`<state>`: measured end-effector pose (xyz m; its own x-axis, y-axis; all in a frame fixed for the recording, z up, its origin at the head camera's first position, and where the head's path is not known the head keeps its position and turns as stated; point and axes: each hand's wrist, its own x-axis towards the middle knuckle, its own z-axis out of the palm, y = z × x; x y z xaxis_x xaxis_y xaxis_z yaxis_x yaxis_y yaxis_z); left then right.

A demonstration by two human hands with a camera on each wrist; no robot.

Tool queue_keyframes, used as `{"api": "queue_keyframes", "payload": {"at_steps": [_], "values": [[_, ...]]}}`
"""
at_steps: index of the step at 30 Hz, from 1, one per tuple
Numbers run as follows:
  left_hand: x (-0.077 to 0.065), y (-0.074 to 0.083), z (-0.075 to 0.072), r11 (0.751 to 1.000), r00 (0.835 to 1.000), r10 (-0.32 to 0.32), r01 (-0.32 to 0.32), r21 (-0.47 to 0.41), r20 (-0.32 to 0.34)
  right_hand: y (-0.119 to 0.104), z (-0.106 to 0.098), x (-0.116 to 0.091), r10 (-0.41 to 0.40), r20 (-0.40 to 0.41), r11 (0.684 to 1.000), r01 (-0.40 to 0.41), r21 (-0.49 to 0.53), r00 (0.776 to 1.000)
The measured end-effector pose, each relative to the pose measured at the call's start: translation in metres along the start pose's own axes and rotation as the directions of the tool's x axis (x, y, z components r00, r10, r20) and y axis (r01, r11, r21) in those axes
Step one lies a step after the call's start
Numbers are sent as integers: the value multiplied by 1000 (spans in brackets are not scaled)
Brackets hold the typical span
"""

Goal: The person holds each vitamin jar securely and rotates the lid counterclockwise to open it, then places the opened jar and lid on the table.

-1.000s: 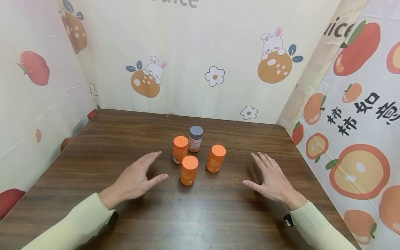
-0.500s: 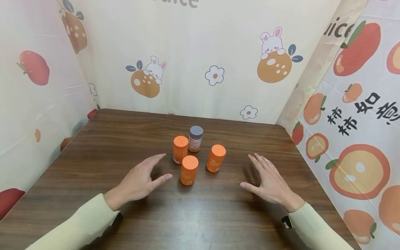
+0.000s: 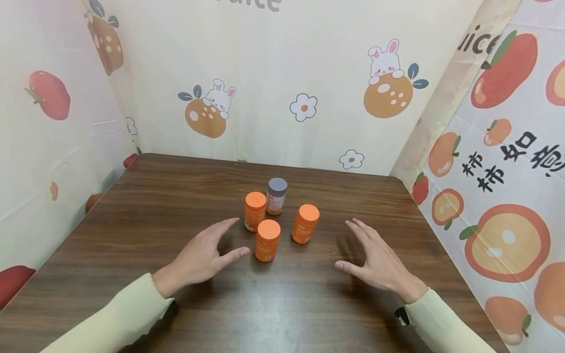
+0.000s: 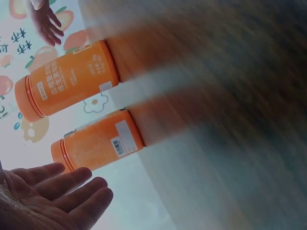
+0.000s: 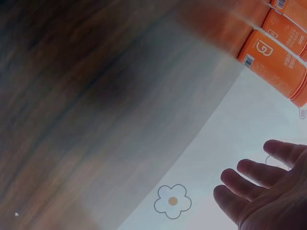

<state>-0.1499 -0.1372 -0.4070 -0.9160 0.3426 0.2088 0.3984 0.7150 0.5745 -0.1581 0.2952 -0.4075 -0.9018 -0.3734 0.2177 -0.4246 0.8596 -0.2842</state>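
Three orange bottles with orange lids stand upright in the middle of the table: a front one (image 3: pixel 267 241), a left one (image 3: pixel 254 212) and a right one (image 3: pixel 305 224). Behind the left one is a bottle with a grey lid (image 3: pixel 276 196). My left hand (image 3: pixel 198 254) hovers just left of the front and left bottles, fingers extended and thumb apart, holding nothing. To the right of the group, my right hand (image 3: pixel 381 262) is held in the same way, farther from the bottles. Both wrist views show relaxed fingers and bottles beyond them.
The dark wood-grain table (image 3: pixel 282 304) carries the bottles. Its back edge meets a printed curtain (image 3: pixel 265 63). More printed cloth hangs along the left side (image 3: pixel 66 162) and the right side (image 3: pixel 499 162).
My left hand has moved a little to the right, closer to the bottles. My right hand has moved slightly left. The bottles have stayed in place.
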Motion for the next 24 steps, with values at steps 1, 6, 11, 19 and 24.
{"api": "queue_keyframes", "payload": {"at_steps": [1, 6, 11, 19, 24], "values": [[0, 1, 0, 1000, 1000, -1, 2, -5, 3, -1, 0, 0, 2, 2, 1000, -2, 4, 1000], [2, 4, 3, 1000, 1000, -8, 9, -29, 26, -4, 1, -1, 0, 5, 1000, 0, 17, 1000], [3, 6, 5, 998, 999, -21, 24, -55, 42, -7, 2, -1, -12, -3, 1000, 12, 25, 1000], [6, 9, 11, 995, 998, -26, 30, -90, 51, -9, 5, -2, -18, -12, 999, 19, 34, 1000], [9, 12, 14, 994, 999, -5, 10, -113, 37, -12, 5, -2, -19, -13, 999, 20, 50, 1000]]}}
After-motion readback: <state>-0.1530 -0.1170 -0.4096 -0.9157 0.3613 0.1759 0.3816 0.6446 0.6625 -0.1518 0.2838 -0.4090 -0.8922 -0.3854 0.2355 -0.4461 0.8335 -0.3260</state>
